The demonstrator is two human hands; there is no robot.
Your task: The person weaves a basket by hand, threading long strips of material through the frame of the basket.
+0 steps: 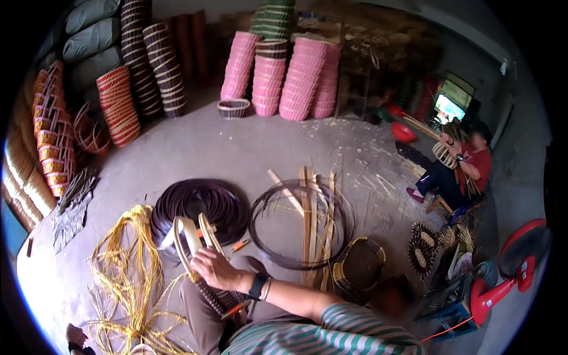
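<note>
My right hand (218, 270), with a dark watch at the wrist, is closed on a half-made basket resting against my lap. The basket (182, 244) has a pale hoop rim and dark weaving below it. A tool with an orange handle (236, 309) lies by my lap, partly hidden by the arm. At the lower left rim, my left hand (77, 335) shows small and blurred above a dark band; its fingers look closed, and what they hold cannot be made out. Gold strands (133, 266) spread over the floor between that hand and the basket.
A dark coil (160, 216) and another orange-handled tool (239, 245) lie ahead. Wooden strips (306, 236) cross a thin dark coil (254, 231). Pink basket stacks (303, 80) line the back. A seated co-worker (473, 163) and a red fan (494, 302) are right.
</note>
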